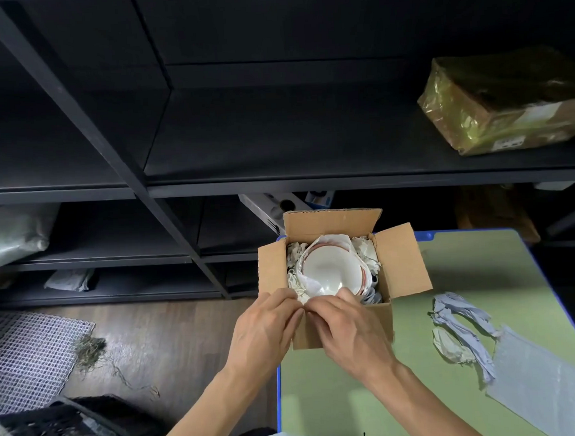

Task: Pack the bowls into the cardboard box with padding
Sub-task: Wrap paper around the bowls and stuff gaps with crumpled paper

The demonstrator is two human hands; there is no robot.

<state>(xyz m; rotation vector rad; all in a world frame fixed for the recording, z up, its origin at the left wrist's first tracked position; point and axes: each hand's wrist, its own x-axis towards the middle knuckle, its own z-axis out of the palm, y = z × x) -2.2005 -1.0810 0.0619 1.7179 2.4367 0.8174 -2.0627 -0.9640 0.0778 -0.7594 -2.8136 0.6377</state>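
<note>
near rim of the cardboard box (403,261) behind both hands (265,329) (352,331)

Pressed left grip (265,329) and right grip (352,334) side by side at the near rim of the open cardboard box (401,262), pinching white paper padding (368,252) around stacked bowls (330,269). Stood on the green bench (421,377).
</note>
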